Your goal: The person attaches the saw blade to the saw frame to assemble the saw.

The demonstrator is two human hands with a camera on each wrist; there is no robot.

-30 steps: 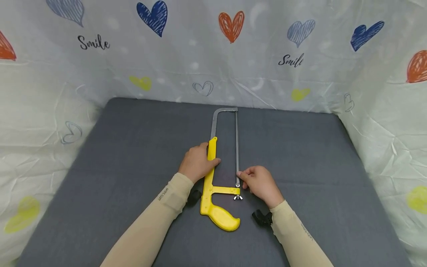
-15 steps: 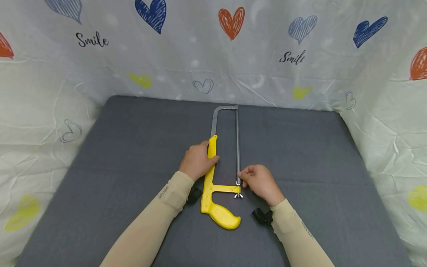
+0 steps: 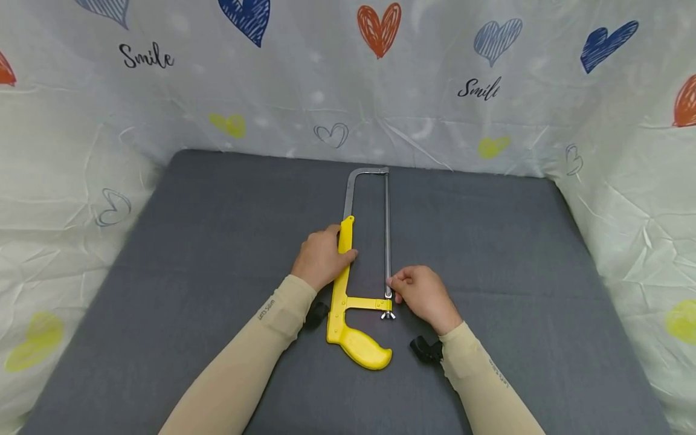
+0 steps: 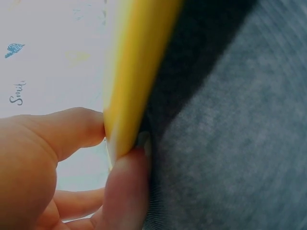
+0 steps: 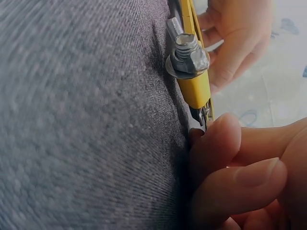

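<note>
A hacksaw point(image 3: 341, 285) with a yellow frame and a grey metal front bow lies flat on the dark cloth, its yellow handle point(image 3: 363, 349) toward me. My left hand point(image 3: 322, 258) grips the yellow frame bar, thumb on one side and fingers on the other. On the right, my right hand point(image 3: 424, 296) pinches the lower end of the saw blade point(image 3: 387, 235) between thumb and forefinger. Just below those fingers, a wing nut point(image 3: 388, 315) sits on the frame's cross arm; the right wrist view shows its threaded bolt point(image 5: 186, 45) close up.
A dark grey cloth point(image 3: 244, 205) covers the table. Behind and at both sides hangs a white curtain point(image 3: 293, 72) printed with hearts and words. A black strap mount point(image 3: 426, 350) shows at the right wrist.
The whole scene has shifted slightly upward in the head view. Both hands keep their holds on the hacksaw, which lies as before.
</note>
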